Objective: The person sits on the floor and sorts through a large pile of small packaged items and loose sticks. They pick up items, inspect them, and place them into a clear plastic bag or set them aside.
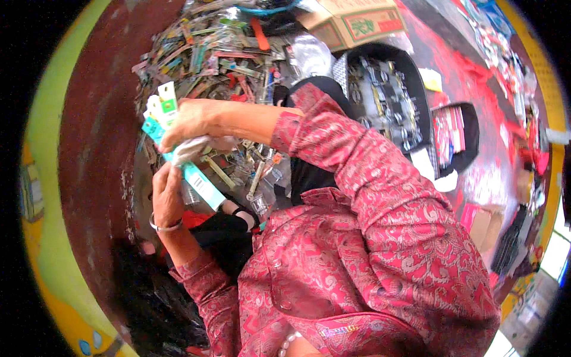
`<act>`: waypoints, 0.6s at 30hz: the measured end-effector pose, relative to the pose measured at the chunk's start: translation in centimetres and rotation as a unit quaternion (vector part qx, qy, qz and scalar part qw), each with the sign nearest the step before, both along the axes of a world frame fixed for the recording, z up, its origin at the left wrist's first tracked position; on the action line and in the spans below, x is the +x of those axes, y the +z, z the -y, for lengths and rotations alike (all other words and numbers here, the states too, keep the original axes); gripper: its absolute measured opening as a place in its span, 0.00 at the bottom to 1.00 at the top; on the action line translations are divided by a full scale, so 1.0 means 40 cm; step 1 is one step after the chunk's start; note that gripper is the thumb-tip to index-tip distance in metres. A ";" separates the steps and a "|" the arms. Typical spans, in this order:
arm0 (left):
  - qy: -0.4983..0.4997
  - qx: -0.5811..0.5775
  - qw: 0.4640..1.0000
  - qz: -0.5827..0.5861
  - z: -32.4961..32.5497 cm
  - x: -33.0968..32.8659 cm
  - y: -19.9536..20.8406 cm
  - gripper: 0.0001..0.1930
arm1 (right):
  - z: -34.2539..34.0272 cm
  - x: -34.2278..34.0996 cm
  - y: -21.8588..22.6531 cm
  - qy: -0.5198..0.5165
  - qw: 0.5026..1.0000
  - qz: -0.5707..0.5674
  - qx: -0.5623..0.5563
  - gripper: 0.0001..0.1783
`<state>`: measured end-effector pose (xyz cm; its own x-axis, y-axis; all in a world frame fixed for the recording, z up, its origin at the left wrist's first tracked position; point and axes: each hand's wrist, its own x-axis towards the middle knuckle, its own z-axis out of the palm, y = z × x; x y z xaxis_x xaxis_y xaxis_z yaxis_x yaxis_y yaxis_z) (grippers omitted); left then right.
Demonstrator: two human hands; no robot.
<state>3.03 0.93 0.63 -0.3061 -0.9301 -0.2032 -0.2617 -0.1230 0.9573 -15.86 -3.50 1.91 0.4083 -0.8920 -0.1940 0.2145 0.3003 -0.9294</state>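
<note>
Right hand: closed around the strip and cards;
Left hand: fingertips at the strip, just below the right-hand grip; whether they pinch, cannot tell;
Strip: teal, in the grip; long axis slants upper left to lower right, lower end toward the wearer;
Cards: white and green; ends project upward past the grip;
Heap: beyond the grip;
Tray: black, well right of it

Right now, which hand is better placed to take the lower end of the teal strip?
Probably the left hand: it is closer to that end of the teal strip, while the right hand is at its upper part.
</note>
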 end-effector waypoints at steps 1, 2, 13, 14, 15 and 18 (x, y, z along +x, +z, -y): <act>0.044 -0.038 0.996 0.073 0.001 -0.001 -0.010 0.14 | 0.004 -0.009 0.008 -0.006 0.997 -0.069 0.027 0.11; -0.010 0.004 0.998 0.065 0.008 -0.023 0.042 0.13 | 0.007 -0.008 0.009 -0.040 0.998 -0.052 0.012 0.11; 0.092 0.057 0.985 -0.132 0.042 0.009 0.033 0.09 | 0.071 -0.052 0.005 -0.150 0.985 -0.084 -0.029 0.11; 0.117 0.061 0.979 -0.154 0.039 -0.008 0.054 0.11 | 0.047 -0.068 0.056 -0.126 0.987 -0.100 0.012 0.12; 0.110 0.025 0.983 -0.143 0.048 -0.011 0.059 0.13 | 0.057 -0.063 0.035 -0.119 0.990 -0.076 -0.011 0.12; 0.071 -0.004 0.994 -0.084 0.065 -0.059 0.034 0.17 | 0.060 -0.012 -0.009 -0.101 0.955 -0.250 -0.122 0.13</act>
